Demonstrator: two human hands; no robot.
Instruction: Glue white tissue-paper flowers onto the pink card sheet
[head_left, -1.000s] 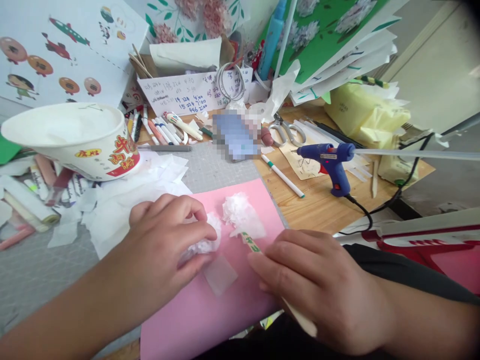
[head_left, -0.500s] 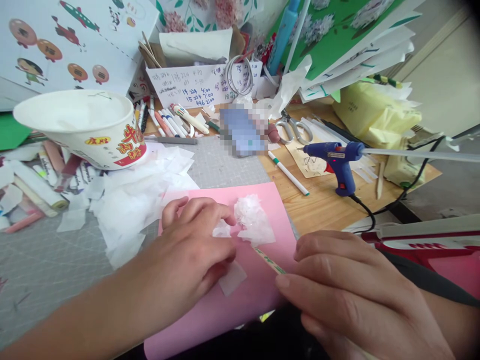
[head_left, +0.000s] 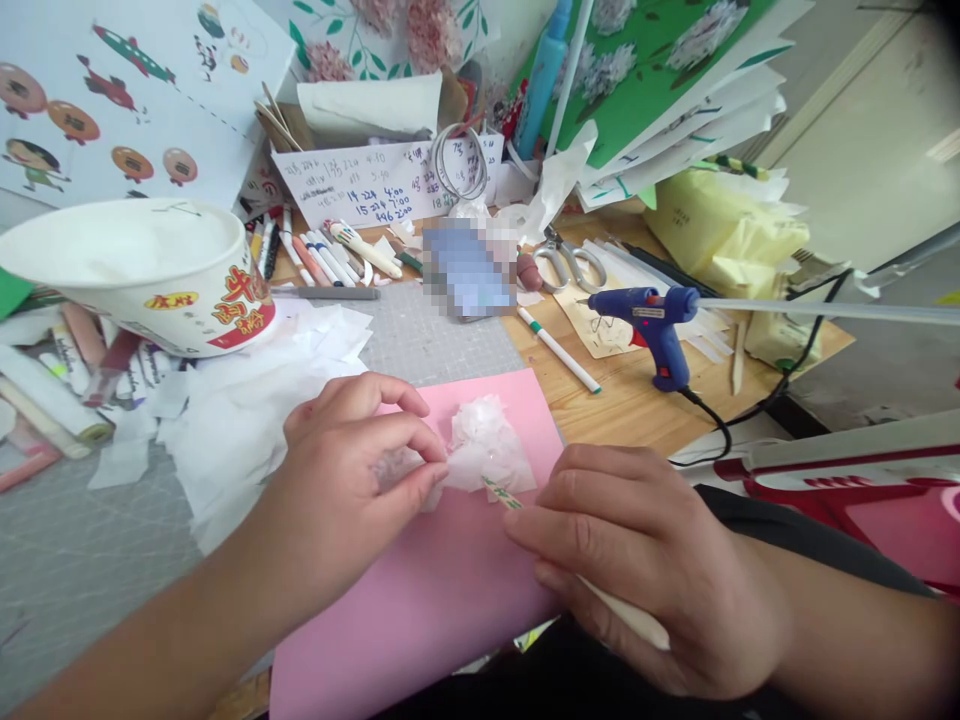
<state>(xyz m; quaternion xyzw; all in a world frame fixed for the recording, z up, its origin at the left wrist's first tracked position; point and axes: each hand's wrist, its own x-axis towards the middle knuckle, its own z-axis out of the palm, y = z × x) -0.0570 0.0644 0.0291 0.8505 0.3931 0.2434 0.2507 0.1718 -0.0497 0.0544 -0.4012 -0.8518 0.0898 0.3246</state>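
Note:
My left hand (head_left: 352,480) pinches a small piece of white tissue paper (head_left: 401,468) between thumb and fingers, right beside a crumpled white tissue tuft (head_left: 489,452). The tuft lies on a pink sheet of paper (head_left: 420,600). My right hand (head_left: 645,560) is closed on a thin pale stick (head_left: 600,595) with green marks; its tip touches the lower edge of the tuft.
A white instant-noodle bowl (head_left: 142,270) stands at the left above loose tissue squares (head_left: 247,400). A blue glue gun (head_left: 652,320) with its cord rests on the wooden desk at right, near scissors (head_left: 566,262) and a white pen (head_left: 559,350). Markers, papers and a yellow bag crowd the back.
My left hand picked up the small tissue square that lay on the pink paper and brought it against the tuft. My right hand shifted left with the stick.

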